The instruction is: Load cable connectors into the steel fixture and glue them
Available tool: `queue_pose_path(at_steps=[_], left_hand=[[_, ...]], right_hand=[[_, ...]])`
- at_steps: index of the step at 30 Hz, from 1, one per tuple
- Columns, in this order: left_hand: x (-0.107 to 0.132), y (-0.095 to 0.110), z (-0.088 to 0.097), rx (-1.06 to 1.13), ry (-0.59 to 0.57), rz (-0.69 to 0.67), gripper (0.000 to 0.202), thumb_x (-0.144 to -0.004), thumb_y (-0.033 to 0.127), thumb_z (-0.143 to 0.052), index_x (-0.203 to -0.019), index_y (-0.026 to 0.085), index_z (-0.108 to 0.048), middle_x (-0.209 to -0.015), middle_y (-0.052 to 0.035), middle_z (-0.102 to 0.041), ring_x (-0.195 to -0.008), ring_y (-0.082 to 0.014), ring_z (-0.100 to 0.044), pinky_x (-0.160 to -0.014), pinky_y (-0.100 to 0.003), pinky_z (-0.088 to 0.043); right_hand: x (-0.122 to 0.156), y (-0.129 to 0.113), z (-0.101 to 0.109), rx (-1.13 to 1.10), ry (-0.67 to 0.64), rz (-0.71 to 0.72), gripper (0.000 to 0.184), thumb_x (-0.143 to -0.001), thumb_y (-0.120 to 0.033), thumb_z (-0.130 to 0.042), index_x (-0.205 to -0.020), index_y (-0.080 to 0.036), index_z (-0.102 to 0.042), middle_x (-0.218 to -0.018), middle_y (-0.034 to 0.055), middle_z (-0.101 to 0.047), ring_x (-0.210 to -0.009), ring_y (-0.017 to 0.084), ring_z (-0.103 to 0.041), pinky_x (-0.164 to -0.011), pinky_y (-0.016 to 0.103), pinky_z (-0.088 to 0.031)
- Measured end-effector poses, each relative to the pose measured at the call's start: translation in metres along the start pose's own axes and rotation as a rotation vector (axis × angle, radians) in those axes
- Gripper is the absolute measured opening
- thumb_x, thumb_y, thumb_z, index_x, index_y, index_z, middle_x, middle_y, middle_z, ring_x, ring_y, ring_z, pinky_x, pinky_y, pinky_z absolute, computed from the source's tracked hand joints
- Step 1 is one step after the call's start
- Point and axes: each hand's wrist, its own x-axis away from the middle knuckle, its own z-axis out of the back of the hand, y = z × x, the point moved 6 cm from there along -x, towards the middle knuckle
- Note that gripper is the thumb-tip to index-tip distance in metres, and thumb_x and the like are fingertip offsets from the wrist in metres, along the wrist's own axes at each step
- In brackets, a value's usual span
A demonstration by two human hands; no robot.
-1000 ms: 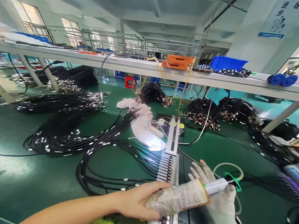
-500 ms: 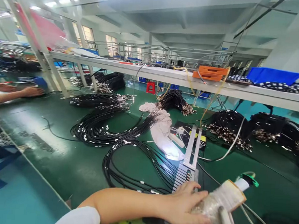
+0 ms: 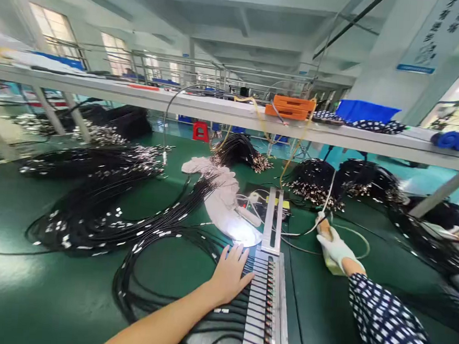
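Note:
My bare left hand [image 3: 230, 272] lies flat with fingers spread on the black cables beside a long metal fixture [image 3: 264, 300] holding a row of connectors. My right hand [image 3: 336, 248], in a white glove, is stretched out to the right of the fixture and closed round a wrapped, tube-like tool [image 3: 323, 228] with a white hose running up from it. A white cloth [image 3: 227, 203] under a bright light spot sits just beyond my left hand.
Coils of black cables [image 3: 89, 209] with metal ends cover the green table [image 3: 48, 295]. More bundles [image 3: 315, 180] lie at the back. A shelf [image 3: 226, 109] above carries an orange box [image 3: 291, 106] and a blue bin [image 3: 369, 111].
Both hands were together on the wrapped tool near me. Now the left hand has let go and rests on the cables, and the right hand has carried the tool forward to the right.

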Motion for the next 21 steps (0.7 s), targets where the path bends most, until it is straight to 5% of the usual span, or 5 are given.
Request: queue_pose_path(at_steps=[7, 10, 15, 18, 21], left_hand=[[0.001, -0.001, -0.008, -0.008, -0.016, -0.004, 0.067, -0.100, 0.059, -0.030, -0.149, 0.014, -0.043, -0.158, -0.0154, -0.037, -0.147, -0.0325, -0.033, -0.121, -0.057, -0.023], [0.000, 0.000, -0.006, 0.046, -0.058, 0.015, 0.069, -0.100, 0.059, -0.029, -0.151, 0.013, -0.040, -0.161, -0.0155, -0.030, -0.149, -0.0329, -0.027, -0.122, -0.057, -0.019], [0.005, 0.002, 0.005, 0.173, -0.090, 0.028, 0.075, -0.098, 0.064, -0.029, -0.154, 0.014, -0.035, -0.164, -0.0160, -0.020, -0.153, -0.0342, -0.016, -0.124, -0.059, -0.012], [0.006, 0.003, 0.014, 0.244, -0.109, -0.009, 0.081, -0.097, 0.067, -0.027, -0.154, 0.010, -0.033, -0.163, -0.0209, -0.020, -0.153, -0.0361, -0.012, -0.123, -0.062, -0.007], [0.006, 0.002, 0.021, 0.294, -0.106, -0.017, 0.087, -0.096, 0.070, -0.026, -0.153, 0.005, -0.032, -0.161, -0.0262, -0.020, -0.152, -0.0398, -0.011, -0.122, -0.064, -0.003]], right_hand=[[0.012, -0.055, 0.053, -0.060, 0.411, 0.157, 0.052, -0.100, -0.035, -0.022, -0.145, -0.017, -0.042, -0.145, 0.0140, -0.051, -0.134, 0.025, -0.049, -0.110, 0.040, -0.040], [0.021, -0.137, 0.008, 0.145, 0.132, 0.577, 0.048, -0.100, -0.038, -0.029, -0.138, -0.021, -0.053, -0.140, 0.0112, -0.058, -0.129, 0.024, -0.052, -0.110, 0.036, -0.039], [-0.005, -0.222, -0.063, 0.233, 0.005, 0.582, 0.051, -0.092, -0.044, -0.048, -0.129, -0.011, -0.060, -0.135, 0.0223, -0.060, -0.121, 0.033, -0.059, -0.100, 0.045, -0.045], [-0.028, -0.246, -0.063, 0.220, 0.028, 0.532, 0.053, -0.093, -0.048, -0.043, -0.114, -0.005, -0.067, -0.115, 0.0308, -0.066, -0.102, 0.039, -0.068, -0.086, 0.054, -0.050], [-0.048, -0.262, -0.023, 0.134, 0.054, 0.657, 0.046, -0.091, -0.052, -0.048, -0.089, -0.014, -0.073, -0.093, 0.0249, -0.071, -0.083, 0.034, -0.071, -0.075, 0.050, -0.052]])
